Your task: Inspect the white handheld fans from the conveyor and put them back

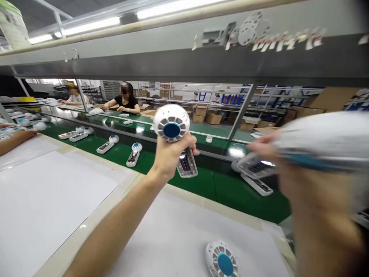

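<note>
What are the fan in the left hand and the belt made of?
Fan: looks like moulded white plastic, satin, with slotted vents and a glossy blue centre cap; its open handle shows what seems a circuit board. Left hand grips it. Belt: green, smooth and glossy with lamp reflections, likely PVC or rubber, not certain.

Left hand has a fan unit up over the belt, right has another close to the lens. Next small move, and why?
Probably lower the left hand and set its fan on the green belt. It is gripped by the handle and raised over a bare stretch, where others already lie flat. The right hand is too blurred to judge.
</note>
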The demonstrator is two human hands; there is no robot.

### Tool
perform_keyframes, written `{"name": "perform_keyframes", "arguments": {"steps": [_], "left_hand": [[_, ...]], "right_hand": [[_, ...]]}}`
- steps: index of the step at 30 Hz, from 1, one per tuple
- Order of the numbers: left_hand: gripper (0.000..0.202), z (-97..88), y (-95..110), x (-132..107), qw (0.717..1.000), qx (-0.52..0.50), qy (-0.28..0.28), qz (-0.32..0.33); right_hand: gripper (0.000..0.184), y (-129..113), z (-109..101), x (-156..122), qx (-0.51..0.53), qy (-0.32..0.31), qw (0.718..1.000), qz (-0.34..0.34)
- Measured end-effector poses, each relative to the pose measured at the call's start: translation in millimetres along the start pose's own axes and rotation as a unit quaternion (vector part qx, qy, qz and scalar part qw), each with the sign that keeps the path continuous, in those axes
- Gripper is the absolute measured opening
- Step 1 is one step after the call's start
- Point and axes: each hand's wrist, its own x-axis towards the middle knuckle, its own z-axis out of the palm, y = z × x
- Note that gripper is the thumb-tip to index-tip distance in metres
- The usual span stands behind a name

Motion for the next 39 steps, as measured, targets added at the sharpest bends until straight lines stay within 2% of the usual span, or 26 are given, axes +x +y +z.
{"name": "perform_keyframes", "arguments": {"steps": [2,4,7,10,13,17,21,24,27,29,32,36,39], "left_hand": [[0.014,5.7,-41,10,0.991,0.02,-0.006,-0.132],[0.016,12.3,-84,17,0.978,0.068,0.0,-0.196],[0.02,18.6,-141,22,0.949,0.159,-0.009,-0.272],[0.028,15.5,-177,25,0.918,0.256,-0.019,-0.302],[0.031,5.6,-195,32,0.887,0.362,-0.015,-0.285],[0.035,-6.1,-205,43,0.829,0.5,-0.006,-0.252],[0.04,-12.3,-208,45,0.772,0.597,-0.004,-0.218],[0.044,-21.6,-205,47,0.743,0.644,0.016,-0.182],[0.051,-41.7,-195,56,0.714,0.678,0.068,-0.163],[0.053,-59.6,-188,65,0.693,0.687,0.099,-0.194],[0.05,-86.2,-180,79,0.676,0.67,0.113,-0.285],[0.043,-111.8,-171,90,0.685,0.613,0.095,-0.382],[0.037,-125.3,-159,91,0.694,0.571,0.076,-0.432]], "right_hand": [[0.033,20,12,14,-0.073,-0.018,0.995,0.068],[0.025,49,26,22,-0.13,-0.05,0.978,0.156],[0.025,96,38,23,-0.195,-0.055,0.959,0.199],[0.03,131,38,19,-0.257,-0.055,0.937,0.229],[0.039,155,36,19,-0.325,-0.066,0.909,0.253],[0.036,174,37,21,-0.408,-0.126,0.865,0.264],[0.034,176,33,25,-0.462,-0.162,0.836,0.249],[0.038,173,23,27,-0.506,-0.124,0.821,0.234],[0.048,175,12,25,-0.548,-0.075,0.795,0.251],[0.05,179,7,23,-0.557,-0.071,0.777,0.285],[0.044,184,3,23,-0.541,-0.1,0.766,0.333],[0.037,185,5,27,-0.481,-0.151,0.781,0.369],[0.029,180,7,28,-0.412,-0.169,0.808,0.386]]}}
